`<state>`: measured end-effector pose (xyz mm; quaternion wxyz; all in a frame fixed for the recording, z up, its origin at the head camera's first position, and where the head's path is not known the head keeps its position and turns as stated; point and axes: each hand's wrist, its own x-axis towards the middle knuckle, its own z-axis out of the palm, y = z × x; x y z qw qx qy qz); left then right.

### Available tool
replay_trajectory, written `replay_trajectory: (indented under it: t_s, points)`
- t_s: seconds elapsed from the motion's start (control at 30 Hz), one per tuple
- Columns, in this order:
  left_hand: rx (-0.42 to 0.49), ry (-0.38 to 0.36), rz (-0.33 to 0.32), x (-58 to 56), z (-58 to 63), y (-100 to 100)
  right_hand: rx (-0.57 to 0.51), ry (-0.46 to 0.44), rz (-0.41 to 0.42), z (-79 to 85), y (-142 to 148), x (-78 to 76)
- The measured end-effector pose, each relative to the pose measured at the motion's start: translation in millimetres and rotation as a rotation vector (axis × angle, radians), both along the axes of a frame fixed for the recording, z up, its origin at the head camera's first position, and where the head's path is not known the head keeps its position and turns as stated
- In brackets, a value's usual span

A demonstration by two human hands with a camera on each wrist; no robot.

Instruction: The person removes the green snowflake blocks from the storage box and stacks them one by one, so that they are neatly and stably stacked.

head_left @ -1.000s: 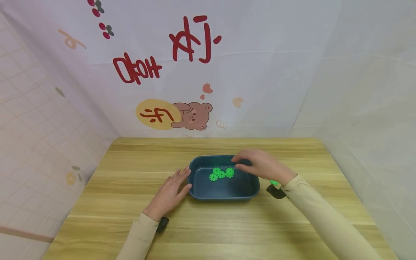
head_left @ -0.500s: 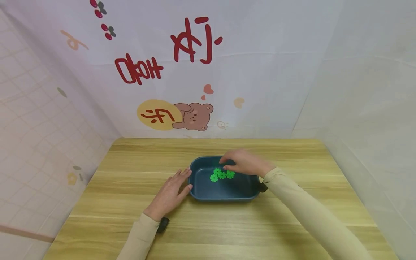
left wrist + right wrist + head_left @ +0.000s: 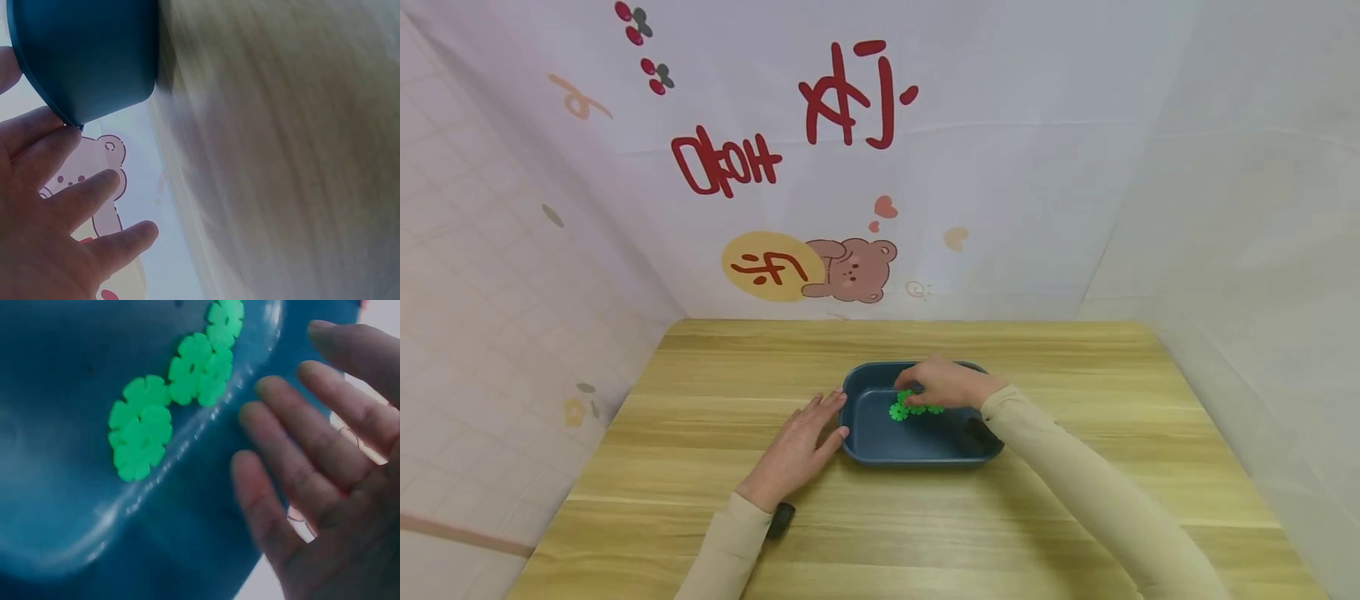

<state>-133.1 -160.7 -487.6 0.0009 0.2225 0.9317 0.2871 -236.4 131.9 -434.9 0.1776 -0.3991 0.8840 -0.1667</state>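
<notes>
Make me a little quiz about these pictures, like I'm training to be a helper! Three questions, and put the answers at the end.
1. Pick one: which hand reaches over the green pieces in the blue tub?
A) left
B) right
C) both

2. True or false: all the green pieces you can see lie outside the tub.

3. Fill in the gap: the brown animal on the back wall is a ____.

Key:
1. B. It's the right hand; the left hand is at one end of the tub.
2. False. They lie inside it.
3. bear
</notes>
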Motion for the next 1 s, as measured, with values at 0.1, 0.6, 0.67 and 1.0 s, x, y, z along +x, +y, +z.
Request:
replay_trajectory:
  t_s: [0.1, 0.6, 0.67, 1.0]
  points:
    - [0.006, 0.013, 0.001, 0.2, -0.9, 1, 0.023, -0.037, -0.032, -8.2, -2, 0.3]
    - [0.021, 0.013, -0.001, -0.4, -1.1, 1, -0.049, -0.069, 0.011, -26.5, -4, 4.0]
    - [0.026, 0.022, -0.001, 0.0, -1.3, 1, -0.064, -0.071, 0.002, -27.2, -4, 3.7]
    - [0.021, 0.030, -0.003, 0.1, -1.6, 1, -0.073, -0.015, 0.020, -31.8, -3, -0.8]
